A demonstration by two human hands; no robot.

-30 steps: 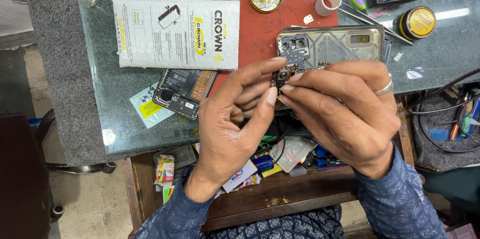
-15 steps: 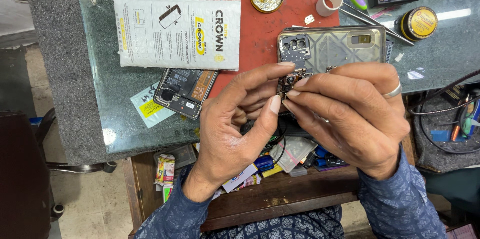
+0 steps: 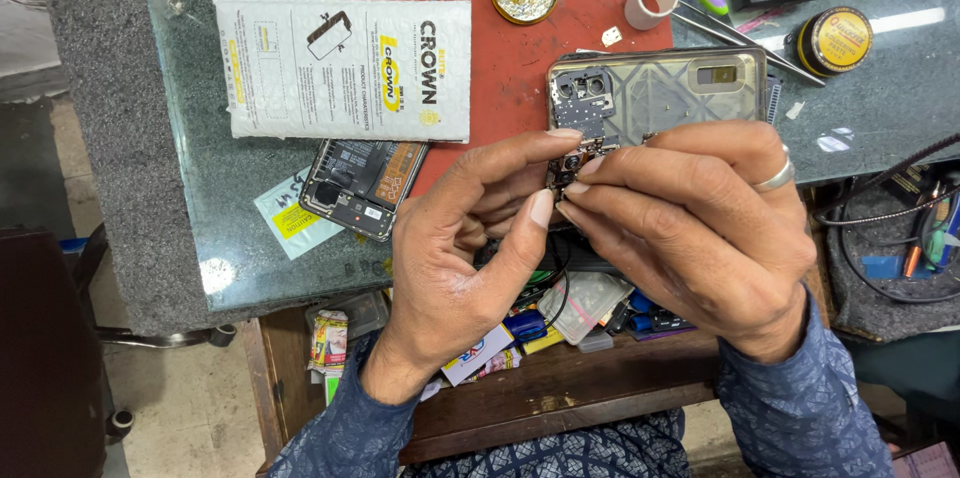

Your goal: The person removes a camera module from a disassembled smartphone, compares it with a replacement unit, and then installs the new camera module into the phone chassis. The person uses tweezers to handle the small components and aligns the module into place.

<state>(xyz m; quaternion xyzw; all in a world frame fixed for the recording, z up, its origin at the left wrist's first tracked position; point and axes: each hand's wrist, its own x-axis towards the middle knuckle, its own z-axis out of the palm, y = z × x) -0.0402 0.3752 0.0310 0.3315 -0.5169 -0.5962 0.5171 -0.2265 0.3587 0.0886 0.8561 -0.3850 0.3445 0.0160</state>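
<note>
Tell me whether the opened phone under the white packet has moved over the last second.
No. The opened phone lies as before, its top end tucked under the white packet's lower edge, at the red mat's left border.

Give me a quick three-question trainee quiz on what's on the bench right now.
1. True or false: both hands pinch one small camera part between their fingertips.
2. Which hand wears a ring? A left hand B right hand
3. What lies on the glass left of the red mat, below the white packet?

Key: 1 true. 2 B; the ring is on the right hand. 3 an opened phone, insides showing; another phone frame lies behind the fingers.
</note>
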